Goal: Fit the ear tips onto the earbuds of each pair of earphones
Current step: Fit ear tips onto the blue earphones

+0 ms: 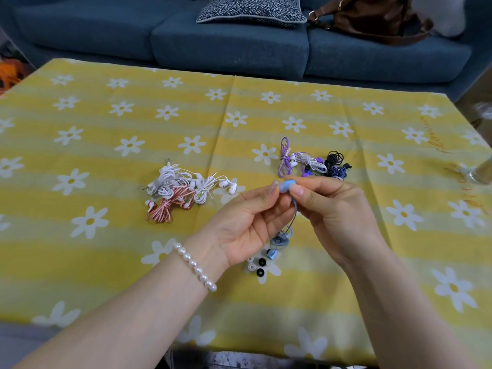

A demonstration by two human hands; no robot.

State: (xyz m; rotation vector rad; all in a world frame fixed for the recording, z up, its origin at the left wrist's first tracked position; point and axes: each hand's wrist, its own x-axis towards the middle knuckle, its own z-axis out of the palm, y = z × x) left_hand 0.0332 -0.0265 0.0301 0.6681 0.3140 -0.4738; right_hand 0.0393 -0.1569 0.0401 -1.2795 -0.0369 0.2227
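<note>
Earphones: three lots lie on the surface [80, 262] under a yellow daisy cloth. A white and red-striped bundle [183, 191] sits near the middle, a purple, white and black bundle [311, 163] lies toward the right edge, and the blue pair is in hand.
Blue cable [281, 237]: hangs from the fingers in a loose coil down to the surface toward the near edge.
Left hand [250, 225]: palm up, its grip pinched on the blue earbud from the left.
Right hand [338, 209]: thumb and forefinger pinch the same earbud from the right.
Blue earbud [286, 186]: held between both hands above the surface, in front of the purple bundle.
Loose ear tips [257, 266]: a few white and black ones beside the coil, below the left hand.
Handling: likely very light; cables limp and prone to tangling; tips soft, stretchy and easy to flick away. Best to hold the hard earbud body, not the cable.
Hard to make out: whether this earbud already wears a tip, since fingers cover its nozzle; the pair's second earbud is not clear.
</note>
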